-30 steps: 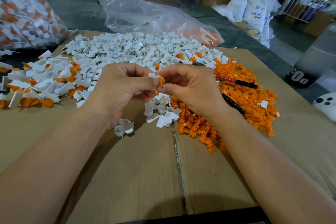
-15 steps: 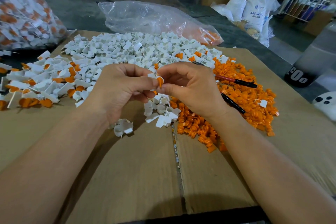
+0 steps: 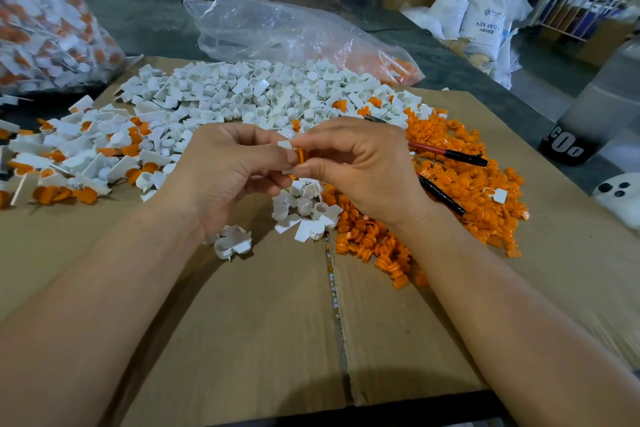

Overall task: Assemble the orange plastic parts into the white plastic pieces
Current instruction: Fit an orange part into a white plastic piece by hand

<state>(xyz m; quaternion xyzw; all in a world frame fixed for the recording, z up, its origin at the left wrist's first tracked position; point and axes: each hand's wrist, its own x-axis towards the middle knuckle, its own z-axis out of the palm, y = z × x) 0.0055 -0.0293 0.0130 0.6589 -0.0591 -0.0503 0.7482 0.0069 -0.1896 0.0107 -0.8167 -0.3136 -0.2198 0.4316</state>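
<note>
My left hand pinches a small white plastic piece above the cardboard. My right hand pinches an orange plastic part right against that white piece, fingertips of both hands meeting. A big heap of loose white pieces lies behind the hands. Loose orange parts are heaped to the right. Joined white-and-orange pieces lie at the left. A few white pieces sit just under the hands.
Flattened cardboard covers the table. Two black-and-red pens lie on the orange heap. A clear plastic bag lies behind, and a full bag of finished pieces at far left. A white object with black dots sits at the right edge.
Both hands stay together at the same spot; the orange part remains pressed at the white piece, with only slight finger shifts.
</note>
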